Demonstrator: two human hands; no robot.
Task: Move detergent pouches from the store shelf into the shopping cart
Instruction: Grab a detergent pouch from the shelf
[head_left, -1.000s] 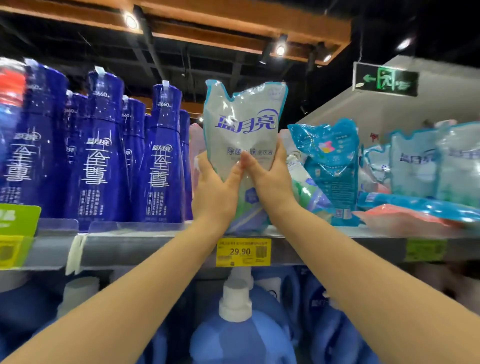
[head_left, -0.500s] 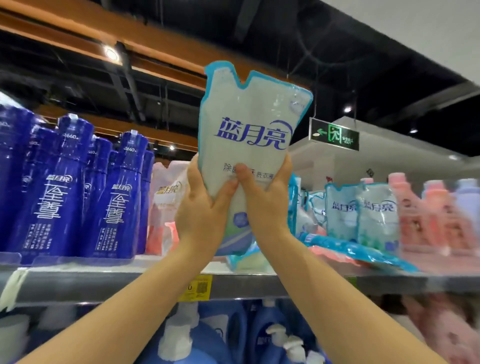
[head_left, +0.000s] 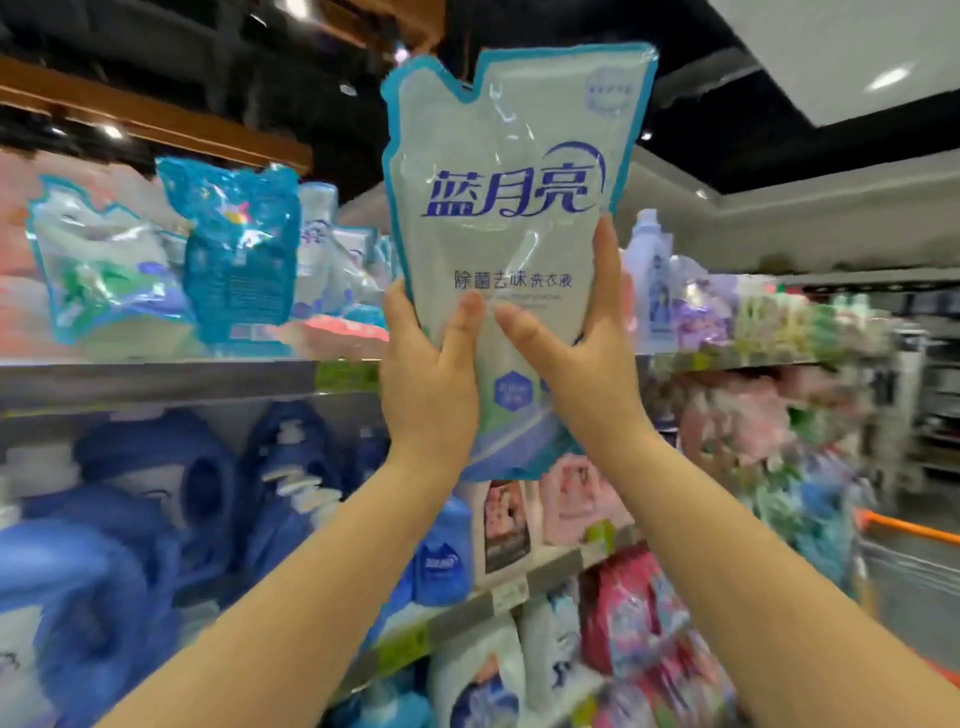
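Note:
A pale detergent pouch (head_left: 511, 171) with a blue rim and blue Chinese lettering is held upright in the air, in front of the shelves. My left hand (head_left: 426, 379) grips its lower left side, thumb on the front. My right hand (head_left: 576, 358) grips its lower right side, thumb on the front and fingers up the edge. More pouches (head_left: 104, 275) stand and lie on the upper shelf (head_left: 156, 379) at the left. An orange bar of the shopping cart (head_left: 914, 530) shows at the right edge.
Blue detergent jugs (head_left: 156, 499) fill the shelf below at the left. Pink, white and blue bottles and bags (head_left: 571, 504) crowd the lower shelves in the middle and right. The aisle of shelves runs back on the right.
The pouch has come off the shelf and now sits higher and nearer to me. The view has swung right: the tall dark blue bottles are gone and the cart's orange bar has appeared.

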